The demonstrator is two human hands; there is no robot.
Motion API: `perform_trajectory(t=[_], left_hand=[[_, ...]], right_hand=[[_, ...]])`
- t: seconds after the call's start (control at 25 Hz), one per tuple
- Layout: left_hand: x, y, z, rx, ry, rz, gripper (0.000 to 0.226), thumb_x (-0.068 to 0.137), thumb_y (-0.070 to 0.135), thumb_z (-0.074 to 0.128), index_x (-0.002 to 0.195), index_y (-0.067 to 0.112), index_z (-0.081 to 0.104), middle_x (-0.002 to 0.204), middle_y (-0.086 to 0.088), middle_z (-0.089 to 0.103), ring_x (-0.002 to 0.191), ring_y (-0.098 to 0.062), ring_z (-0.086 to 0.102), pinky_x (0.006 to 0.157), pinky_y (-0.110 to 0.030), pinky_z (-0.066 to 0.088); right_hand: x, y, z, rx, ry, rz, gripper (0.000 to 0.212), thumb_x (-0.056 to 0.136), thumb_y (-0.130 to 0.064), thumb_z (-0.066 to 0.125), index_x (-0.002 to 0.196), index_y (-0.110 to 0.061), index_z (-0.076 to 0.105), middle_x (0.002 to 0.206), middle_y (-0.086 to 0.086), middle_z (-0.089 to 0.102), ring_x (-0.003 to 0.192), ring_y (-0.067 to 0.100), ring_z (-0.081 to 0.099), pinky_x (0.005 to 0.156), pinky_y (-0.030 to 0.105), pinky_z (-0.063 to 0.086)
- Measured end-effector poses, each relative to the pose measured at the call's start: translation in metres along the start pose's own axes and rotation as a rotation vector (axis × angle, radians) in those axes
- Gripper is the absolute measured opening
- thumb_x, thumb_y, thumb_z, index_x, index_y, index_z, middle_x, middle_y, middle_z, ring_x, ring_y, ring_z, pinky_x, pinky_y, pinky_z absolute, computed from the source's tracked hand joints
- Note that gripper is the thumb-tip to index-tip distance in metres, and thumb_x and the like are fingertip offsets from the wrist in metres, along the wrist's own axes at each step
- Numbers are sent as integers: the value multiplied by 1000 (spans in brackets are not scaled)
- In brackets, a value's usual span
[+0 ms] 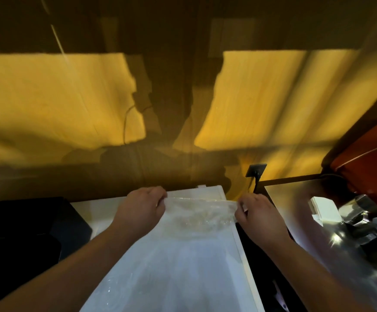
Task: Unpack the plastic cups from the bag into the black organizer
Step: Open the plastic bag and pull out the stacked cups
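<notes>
White counter (pixel 97 212), yellow wall (pixel 48 97), hands pinch bag (pixel 200 212)

No readable text, label or number shows anywhere, perhaps because the view is blurred.

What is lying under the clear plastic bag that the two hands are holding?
Under the clear plastic bag a white surface shows through the film. No cups can be made out; the picture is too blurred. The left hand and right hand cover the bag's ends.
</notes>
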State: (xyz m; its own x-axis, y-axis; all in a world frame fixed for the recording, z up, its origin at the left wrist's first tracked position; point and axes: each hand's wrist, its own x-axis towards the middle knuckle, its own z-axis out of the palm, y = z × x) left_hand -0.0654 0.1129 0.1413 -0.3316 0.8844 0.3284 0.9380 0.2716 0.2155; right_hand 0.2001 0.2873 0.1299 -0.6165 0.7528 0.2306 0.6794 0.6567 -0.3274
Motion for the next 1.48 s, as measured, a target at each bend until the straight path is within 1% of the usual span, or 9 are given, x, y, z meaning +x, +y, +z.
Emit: perform_trajectory(t=[0.28, 0.48, 0.6, 0.76, 0.88, 1.0, 1.08, 1.28, 1.48], left_hand=[[-19, -2, 1, -88, -164, -111, 11, 92, 29, 59, 88, 34, 51, 79, 12, 59, 69, -12, 54, 51, -24, 33], [-39, -6, 22, -100, -207, -104, 19, 90, 41, 65, 106, 34, 57, 94, 13, 62, 78, -10, 59, 62, -18, 43], [-43, -3, 32, 103, -135, 108, 57, 81, 46, 79, 129, 26, 57, 123, 0, 68, 105, -25, 68, 88, -39, 58], [-45, 12, 47, 304, -200, 492, 78, 79, 53, 80, 145, 23, 49, 153, -14, 49, 138, -37, 47, 110, -59, 43], [-45, 20, 57, 402, -340, 560, 95, 72, 52, 89, 151, 26, 43, 164, -17, 37, 149, -45, 37, 115, -70, 33], [-42, 25, 60, 436, -369, 484, 106, 64, 32, 97, 154, 26, 40, 168, -18, 30, 151, -48, 33, 116, -72, 20], [-38, 27, 60, 425, -370, 464, 100, 60, 26, 99, 147, 23, 49, 164, -19, 38, 147, -48, 40, 114, -70, 22], [-27, 36, 49, 403, -315, 496, 43, 67, 23, 92, 104, 16, 71, 137, -19, 68, 130, -44, 61, 109, -67, 42], [-11, 50, 26, 212, -322, 300, 18, 89, 31, 61, 100, 22, 72, 99, 0, 76, 90, -22, 68, 91, -39, 58]], right_hand=[[-12, -8, 4, 159, -209, 139, 3, 99, -32, 63, 96, -30, 63, 83, -10, 69, 70, 9, 64, 64, 24, 58], [-31, 2, 24, 314, -243, 146, 12, 99, -30, 66, 110, -33, 62, 99, -18, 67, 85, 5, 66, 66, 13, 50], [-31, 5, 31, 331, -269, 130, 7, 101, -29, 63, 106, -34, 63, 97, -20, 66, 85, 2, 66, 63, 6, 44], [-25, 6, 35, 335, -253, 114, 8, 102, -27, 61, 98, -34, 63, 90, -18, 69, 82, 4, 67, 61, 8, 47], [-22, 8, 38, 344, -240, 111, 7, 102, -28, 61, 98, -32, 66, 90, -13, 72, 80, 6, 67, 65, 19, 57], [-21, 12, 39, 349, -247, 106, 10, 101, -29, 62, 93, -35, 64, 81, -15, 69, 74, 6, 66, 54, 10, 50], [-21, 16, 40, 360, -253, 108, 11, 100, -28, 62, 93, -36, 64, 82, -15, 69, 75, 5, 67, 54, 8, 50], [-20, 19, 43, 376, -266, 123, 15, 101, -28, 60, 90, -38, 62, 83, -17, 69, 77, 3, 67, 55, 9, 51], [-19, 13, 37, 472, -272, 195, 9, 100, -31, 62, 102, -40, 60, 95, -15, 70, 81, 6, 69, 62, 17, 58]])
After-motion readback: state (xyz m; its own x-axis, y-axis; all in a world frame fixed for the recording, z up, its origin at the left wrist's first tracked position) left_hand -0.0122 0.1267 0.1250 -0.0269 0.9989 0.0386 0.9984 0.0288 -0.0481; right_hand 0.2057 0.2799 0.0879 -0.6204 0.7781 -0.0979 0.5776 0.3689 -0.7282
